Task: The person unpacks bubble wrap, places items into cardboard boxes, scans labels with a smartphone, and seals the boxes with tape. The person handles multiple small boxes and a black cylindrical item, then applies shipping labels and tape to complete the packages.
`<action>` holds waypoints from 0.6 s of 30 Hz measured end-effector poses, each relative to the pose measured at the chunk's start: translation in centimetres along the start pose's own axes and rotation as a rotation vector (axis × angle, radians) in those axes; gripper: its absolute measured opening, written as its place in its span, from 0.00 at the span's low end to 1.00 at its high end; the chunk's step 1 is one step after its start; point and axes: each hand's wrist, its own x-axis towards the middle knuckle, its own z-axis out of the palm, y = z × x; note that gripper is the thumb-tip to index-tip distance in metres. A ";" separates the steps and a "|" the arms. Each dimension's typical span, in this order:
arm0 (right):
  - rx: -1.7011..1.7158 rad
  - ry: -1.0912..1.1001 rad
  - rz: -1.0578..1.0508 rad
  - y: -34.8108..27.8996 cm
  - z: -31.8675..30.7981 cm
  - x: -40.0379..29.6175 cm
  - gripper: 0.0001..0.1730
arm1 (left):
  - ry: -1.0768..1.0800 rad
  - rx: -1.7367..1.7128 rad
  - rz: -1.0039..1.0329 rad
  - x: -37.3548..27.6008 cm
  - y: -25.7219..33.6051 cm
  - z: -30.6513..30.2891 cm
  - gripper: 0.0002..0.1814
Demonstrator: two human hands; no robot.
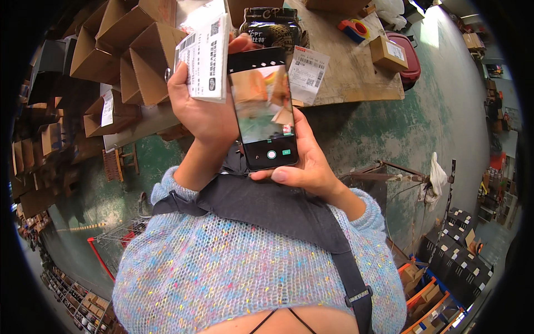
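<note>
My left hand (200,112) holds up a small white box (208,58) that bears print and a barcode, thumb on its left side and fingertips behind its right. In my right hand (308,163) is a black smartphone (265,108), its lit screen facing me with a camera view of cardboard and green floor. The phone's upper end is close to the right side of the white box. Behind the phone stands a large black tub (271,27) with gold print. A white shipping label (308,75) lies just right of the phone, near the table edge.
Open cardboard boxes (146,62) crowd the left of the table (346,83). At the right are a tape dispenser (354,30), a small closed carton (389,53) and a dark red lidded bin (406,60). A metal frame with white cloth (436,179) stands lower right.
</note>
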 end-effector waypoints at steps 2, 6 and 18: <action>0.056 -0.022 -0.013 0.7 0.6 0.1 0.56 | -0.012 -0.048 -0.031 -0.1 0.0 0.0 0.35; 0.033 0.027 -0.061 1.6 1.1 -0.4 0.53 | -0.070 0.013 0.044 -0.2 0.2 0.0 0.35; -0.146 0.093 -0.150 2.1 2.2 -1.1 0.48 | -0.058 -0.094 -0.076 -1.0 0.4 0.8 0.35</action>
